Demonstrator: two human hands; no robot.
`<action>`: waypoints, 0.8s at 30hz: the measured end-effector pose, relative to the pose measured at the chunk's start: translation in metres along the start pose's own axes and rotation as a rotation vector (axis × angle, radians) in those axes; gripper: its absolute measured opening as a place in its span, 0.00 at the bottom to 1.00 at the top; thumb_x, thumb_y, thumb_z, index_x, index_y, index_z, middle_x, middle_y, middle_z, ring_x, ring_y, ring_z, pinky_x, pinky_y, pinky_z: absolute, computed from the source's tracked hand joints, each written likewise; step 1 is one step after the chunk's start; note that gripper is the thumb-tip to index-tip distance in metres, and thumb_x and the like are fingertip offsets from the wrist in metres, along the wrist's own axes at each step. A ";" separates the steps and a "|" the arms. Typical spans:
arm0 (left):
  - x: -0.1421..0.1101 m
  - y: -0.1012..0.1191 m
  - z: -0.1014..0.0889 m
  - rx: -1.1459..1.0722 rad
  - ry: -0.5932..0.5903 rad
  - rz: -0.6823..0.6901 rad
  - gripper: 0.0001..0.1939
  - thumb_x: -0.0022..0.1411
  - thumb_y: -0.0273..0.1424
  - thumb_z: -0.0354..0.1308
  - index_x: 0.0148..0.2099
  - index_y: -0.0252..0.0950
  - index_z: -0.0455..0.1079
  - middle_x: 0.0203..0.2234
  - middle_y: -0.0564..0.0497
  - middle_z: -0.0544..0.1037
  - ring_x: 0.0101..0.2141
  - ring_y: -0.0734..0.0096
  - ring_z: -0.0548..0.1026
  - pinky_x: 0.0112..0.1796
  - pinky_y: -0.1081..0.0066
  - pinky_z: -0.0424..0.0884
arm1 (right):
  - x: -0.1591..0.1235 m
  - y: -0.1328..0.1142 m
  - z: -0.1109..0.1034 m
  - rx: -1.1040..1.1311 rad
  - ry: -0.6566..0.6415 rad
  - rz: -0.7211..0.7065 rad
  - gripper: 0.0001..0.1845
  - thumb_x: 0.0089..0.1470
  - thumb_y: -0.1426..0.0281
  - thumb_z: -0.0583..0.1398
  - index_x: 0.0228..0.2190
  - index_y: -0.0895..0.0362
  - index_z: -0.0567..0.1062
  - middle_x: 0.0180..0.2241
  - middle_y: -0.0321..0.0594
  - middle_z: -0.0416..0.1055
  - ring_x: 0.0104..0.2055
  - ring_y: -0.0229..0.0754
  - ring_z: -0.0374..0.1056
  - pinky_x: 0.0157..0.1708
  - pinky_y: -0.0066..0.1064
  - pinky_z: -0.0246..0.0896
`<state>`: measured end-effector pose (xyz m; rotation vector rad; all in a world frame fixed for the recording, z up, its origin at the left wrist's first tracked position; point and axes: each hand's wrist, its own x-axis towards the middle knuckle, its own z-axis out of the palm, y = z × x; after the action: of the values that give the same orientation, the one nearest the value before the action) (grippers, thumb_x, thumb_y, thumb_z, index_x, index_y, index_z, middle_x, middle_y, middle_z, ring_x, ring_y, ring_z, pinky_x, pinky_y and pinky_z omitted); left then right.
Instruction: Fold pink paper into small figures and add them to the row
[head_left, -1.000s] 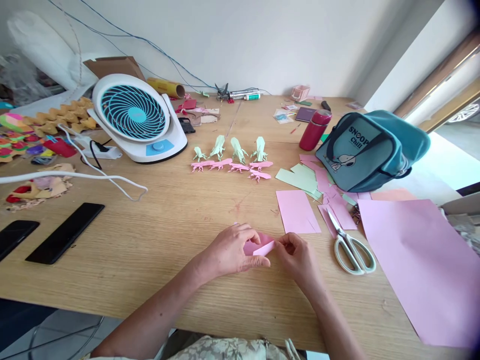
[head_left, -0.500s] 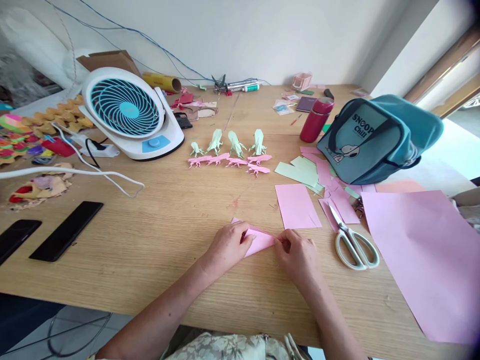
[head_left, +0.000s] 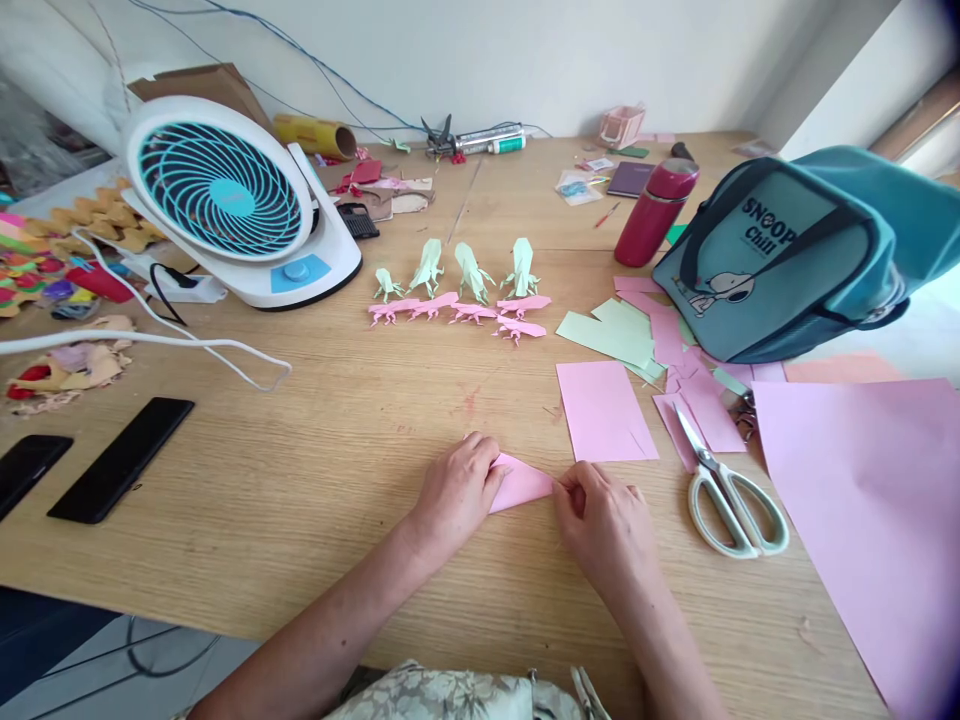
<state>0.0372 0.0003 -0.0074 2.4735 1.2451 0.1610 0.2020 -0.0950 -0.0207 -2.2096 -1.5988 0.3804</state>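
A folded piece of pink paper [head_left: 520,483] lies on the table between my two hands, tapering to a point at its right end. My left hand [head_left: 461,487] grips it from the left, thumb on top, hiding that end. At the pointed tip, my right hand [head_left: 606,515] pinches the paper between thumb and curled finger. Just beyond my right hand rests a flat pink sheet [head_left: 606,412]. Scissors with pale handles [head_left: 731,500] lie to the right, blades slightly apart, on the edge of pink scraps.
Green folded paper figures [head_left: 472,272] and pink ones [head_left: 471,312] stand mid-table. A fan [head_left: 232,195] and phone [head_left: 124,458] are leftward. Rightward are a red bottle [head_left: 657,212], teal bag [head_left: 757,265], green scraps [head_left: 611,335] and a large pink sheet [head_left: 862,500].
The view has shifted slightly. The upper left edge of the folded pink paper, visible before above my left hand, is now mostly covered. Both hands keep their hold on the paper.
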 end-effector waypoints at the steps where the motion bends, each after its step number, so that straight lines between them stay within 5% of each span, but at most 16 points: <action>1: 0.000 0.000 0.000 0.002 -0.005 -0.004 0.08 0.65 0.29 0.55 0.32 0.37 0.63 0.30 0.51 0.72 0.32 0.67 0.71 0.32 0.70 0.61 | 0.000 0.000 0.001 -0.016 0.004 -0.005 0.09 0.56 0.69 0.57 0.24 0.54 0.68 0.24 0.37 0.72 0.27 0.42 0.66 0.31 0.33 0.42; 10: 0.001 0.000 -0.001 -0.043 -0.014 -0.030 0.09 0.65 0.29 0.56 0.31 0.36 0.63 0.30 0.53 0.70 0.31 0.69 0.70 0.32 0.70 0.60 | -0.004 0.004 0.002 -0.064 0.094 -0.095 0.05 0.61 0.69 0.55 0.33 0.55 0.70 0.29 0.37 0.71 0.30 0.42 0.66 0.34 0.33 0.49; 15: 0.001 -0.003 0.003 -0.065 -0.005 -0.027 0.10 0.66 0.30 0.56 0.31 0.36 0.63 0.30 0.53 0.70 0.30 0.70 0.68 0.32 0.71 0.60 | -0.009 0.006 0.005 0.015 0.092 -0.350 0.12 0.62 0.78 0.51 0.33 0.56 0.73 0.36 0.43 0.71 0.37 0.45 0.65 0.37 0.35 0.54; 24: 0.001 -0.001 -0.001 -0.134 -0.014 -0.057 0.11 0.64 0.27 0.57 0.29 0.36 0.60 0.28 0.53 0.68 0.31 0.70 0.68 0.34 0.71 0.61 | -0.021 0.008 0.007 -0.101 0.051 -0.553 0.29 0.50 0.85 0.53 0.54 0.61 0.69 0.48 0.48 0.71 0.44 0.48 0.64 0.43 0.39 0.57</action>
<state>0.0367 0.0016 -0.0071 2.3191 1.2553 0.2056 0.1994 -0.1157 -0.0311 -1.7179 -2.1386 0.0824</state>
